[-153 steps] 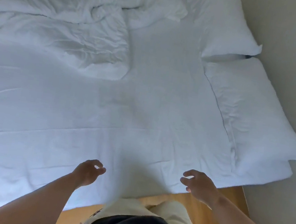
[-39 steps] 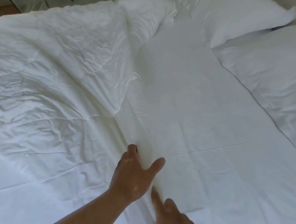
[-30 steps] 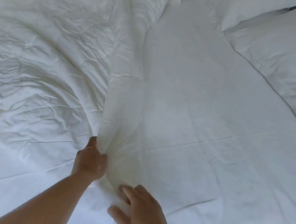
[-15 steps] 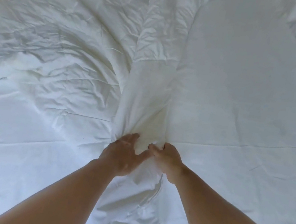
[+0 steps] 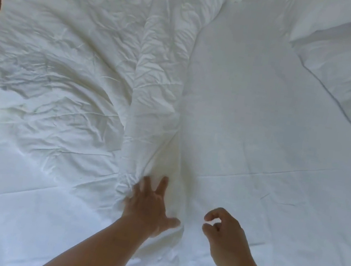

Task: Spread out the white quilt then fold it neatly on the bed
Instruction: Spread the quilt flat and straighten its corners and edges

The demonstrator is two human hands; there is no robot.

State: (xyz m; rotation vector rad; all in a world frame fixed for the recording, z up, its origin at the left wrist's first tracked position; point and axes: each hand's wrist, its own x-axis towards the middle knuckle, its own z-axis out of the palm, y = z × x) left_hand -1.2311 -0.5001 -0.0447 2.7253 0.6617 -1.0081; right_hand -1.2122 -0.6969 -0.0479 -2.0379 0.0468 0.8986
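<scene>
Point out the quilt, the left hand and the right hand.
quilt [image 5: 78, 60]: head view, on its crumpled middle.
left hand [image 5: 148, 209]: head view, on the back of the hand, whose fingers are spread on the quilt's edge.
right hand [image 5: 226, 233]: head view, on the back of the hand.

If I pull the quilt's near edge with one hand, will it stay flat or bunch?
Probably floppy: the quilt lies in deep creases and puckers under the left hand, so a one-point pull likely bunches it. It looks puffy, likely light for its bulk. It may slide over the smooth sheet.
</scene>
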